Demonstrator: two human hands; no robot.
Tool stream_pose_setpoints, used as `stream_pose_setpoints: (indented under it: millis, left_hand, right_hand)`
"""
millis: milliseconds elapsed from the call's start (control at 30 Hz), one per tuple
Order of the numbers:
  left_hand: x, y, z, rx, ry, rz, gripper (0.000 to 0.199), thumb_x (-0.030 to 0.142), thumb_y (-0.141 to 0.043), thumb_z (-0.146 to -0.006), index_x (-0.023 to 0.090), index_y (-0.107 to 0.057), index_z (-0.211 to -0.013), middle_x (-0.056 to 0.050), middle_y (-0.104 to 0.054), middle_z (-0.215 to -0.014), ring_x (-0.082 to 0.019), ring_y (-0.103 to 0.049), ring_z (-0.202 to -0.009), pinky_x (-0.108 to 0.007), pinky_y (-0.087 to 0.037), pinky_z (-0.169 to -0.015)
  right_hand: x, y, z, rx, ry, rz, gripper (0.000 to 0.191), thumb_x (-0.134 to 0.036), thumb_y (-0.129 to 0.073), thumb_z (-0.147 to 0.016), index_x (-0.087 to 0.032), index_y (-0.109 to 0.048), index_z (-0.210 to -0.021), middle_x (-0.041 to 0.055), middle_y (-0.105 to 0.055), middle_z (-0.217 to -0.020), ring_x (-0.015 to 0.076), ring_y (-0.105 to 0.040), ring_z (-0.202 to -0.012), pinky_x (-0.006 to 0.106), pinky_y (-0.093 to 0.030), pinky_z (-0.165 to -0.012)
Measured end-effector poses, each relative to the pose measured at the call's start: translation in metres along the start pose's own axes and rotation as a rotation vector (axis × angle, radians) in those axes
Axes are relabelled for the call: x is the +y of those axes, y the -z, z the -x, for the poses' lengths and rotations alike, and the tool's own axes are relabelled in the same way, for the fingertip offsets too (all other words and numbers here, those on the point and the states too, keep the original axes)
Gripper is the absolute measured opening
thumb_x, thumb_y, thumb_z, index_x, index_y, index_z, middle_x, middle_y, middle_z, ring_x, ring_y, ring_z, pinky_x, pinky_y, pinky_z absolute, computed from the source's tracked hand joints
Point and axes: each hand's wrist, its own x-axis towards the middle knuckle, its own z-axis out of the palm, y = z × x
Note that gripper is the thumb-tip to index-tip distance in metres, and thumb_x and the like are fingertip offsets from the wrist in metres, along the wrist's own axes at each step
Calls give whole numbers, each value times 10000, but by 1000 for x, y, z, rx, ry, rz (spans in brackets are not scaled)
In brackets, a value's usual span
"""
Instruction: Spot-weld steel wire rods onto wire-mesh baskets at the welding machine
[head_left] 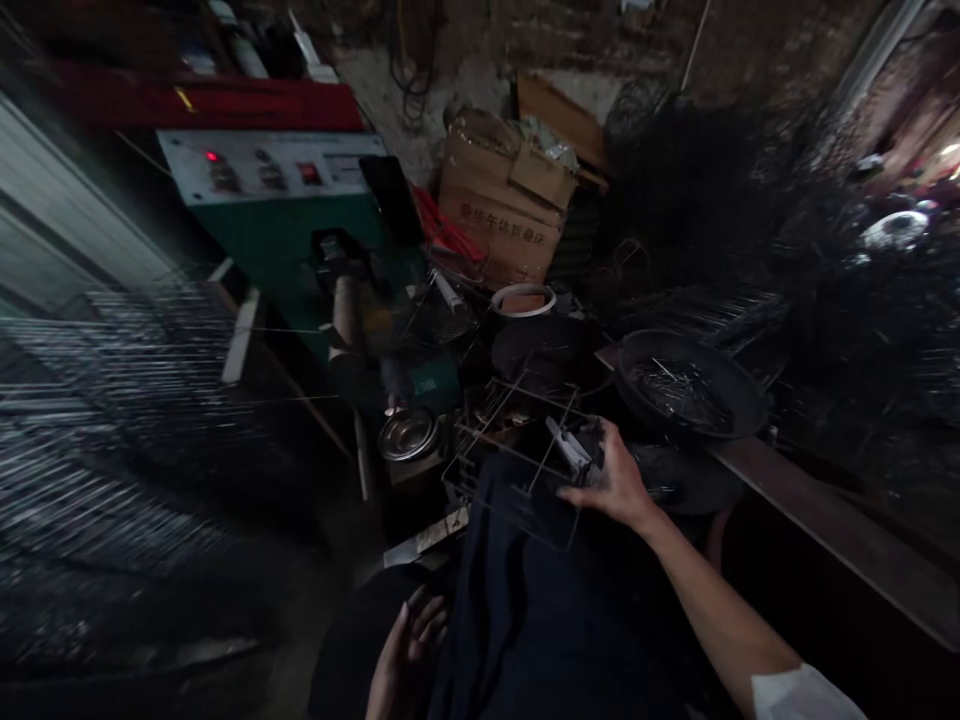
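My right hand (615,485) grips the right side of a thin wire frame (517,430), thumb below and fingers at the far side. The frame is boxy, made of crossing metal wires, and sits tilted over my dark-clothed knee. Beside those fingers is a pale grey piece (571,448); I cannot tell whether it is part of what I hold. Low in the view, my left hand (409,640) rests by my other leg, fingers loosely curled and apart, nothing visible in it. A small round metal dish (409,435) stands left of the frame.
A green machine (255,235) with a lit red lamp stands at the left. Wire racks (112,430) pile up nearby. A dark pan of metal rods (686,385) sits on a plank (840,530) at right. A cardboard box (502,200) leans against the back wall.
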Motion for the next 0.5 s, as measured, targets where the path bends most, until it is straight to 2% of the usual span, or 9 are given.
stream_pose_setpoints:
  millis: [133,233,333,500]
  left_hand:
    - [0,4,-4,57,-66,-89,466,448,-805,-617,292,-717,-1047,-42,-762,-1049,-254,-720,-980,-296,-604,-756]
    - [1,1,3,51,-111,-177,625,361,-890,-496,238,-692,-1076,-52,-753,-992,-252,-727,-890,-249,-573,-644]
    - [2,-2,10,22,-122,-262,754,381,-930,-457,217,-653,-1139,-39,-736,-902,-221,-706,-729,-225,-500,-531]
    - [4,-5,14,36,-130,-362,837,460,-936,-401,221,-656,-1153,-17,-699,-770,-228,-673,-655,-259,-495,-537]
  right_hand:
    - [20,18,-5,208,-1,7,1140,-636,-855,-611,-190,-266,-1480,163,-459,-1399,345,-497,-1275,503,-426,-1083]
    - [32,26,-5,288,22,-24,1101,-634,-846,-633,-199,-285,-1475,161,-469,-1391,332,-527,-1230,518,-446,-1058]
    - [39,30,-4,318,22,-36,1054,-617,-845,-648,-193,-320,-1457,157,-494,-1365,324,-538,-1199,528,-453,-1041]
    - [44,29,-2,308,15,-28,1064,-595,-864,-633,-195,-328,-1461,145,-506,-1345,318,-540,-1201,515,-448,-1052]
